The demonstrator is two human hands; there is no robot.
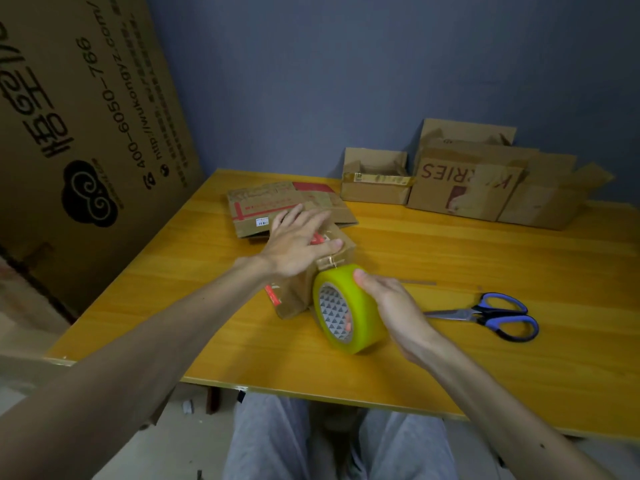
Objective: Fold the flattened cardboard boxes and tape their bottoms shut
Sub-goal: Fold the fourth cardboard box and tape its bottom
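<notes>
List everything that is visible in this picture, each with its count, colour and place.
small box: one, brown with red print, table centre
tape roll: one, yellow-green, beside the small box
scissors: one pair, blue-black handles, table right
flattened boxes: stack, count unclear, brown and red, behind the small box
folded boxes: three, brown, far right by wall
cardboard sheet: one, brown, black print, leaning left
table: one, yellow
hands: two; left hand pressing flat on the small box, right hand gripping the tape roll
</notes>
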